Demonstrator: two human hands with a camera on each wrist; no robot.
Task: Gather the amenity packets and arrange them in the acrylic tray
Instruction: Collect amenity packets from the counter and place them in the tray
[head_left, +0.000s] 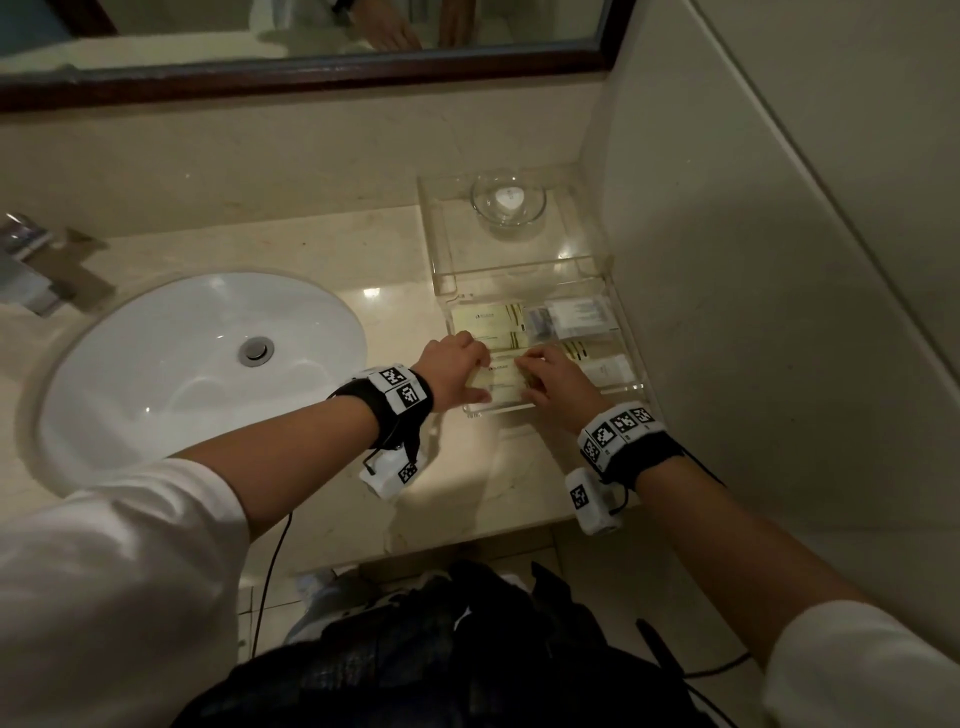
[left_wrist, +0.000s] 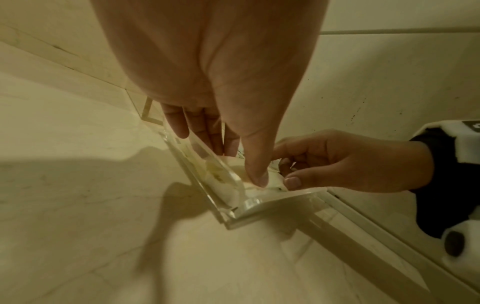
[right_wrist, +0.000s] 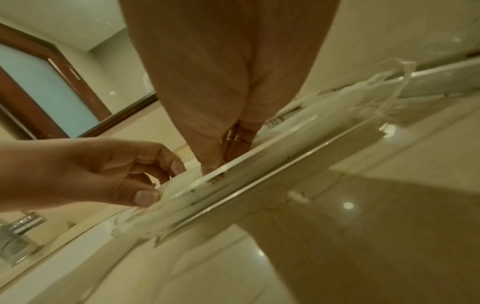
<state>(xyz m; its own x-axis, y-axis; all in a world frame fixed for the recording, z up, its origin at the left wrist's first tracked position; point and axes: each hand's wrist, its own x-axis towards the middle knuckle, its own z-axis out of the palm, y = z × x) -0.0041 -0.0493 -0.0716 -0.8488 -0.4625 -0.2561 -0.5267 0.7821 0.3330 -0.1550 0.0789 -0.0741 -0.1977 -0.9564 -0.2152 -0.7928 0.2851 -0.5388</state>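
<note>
— What's on the marble counter (head_left: 332, 249)?

— A white oval basin (head_left: 156, 364) on the left, and to its right, against the side wall, a clear acrylic tray (head_left: 626, 332). A small glass dish (head_left: 508, 200) stands at its far end.

— And the packets?

— Lying flat at the near end: pale yellow sachets with dark stripes (head_left: 488, 318) on the left, white and clear-wrapped ones (head_left: 576, 318) on the right.

— The hands?

— Both are down in the tray's near corner on one cream packet (head_left: 501, 387). The left hand (head_left: 457, 371) curls over its left edge, thumb pressed on top. The right hand (head_left: 553, 382) pinches its right edge between thumb and bent fingers.
</note>
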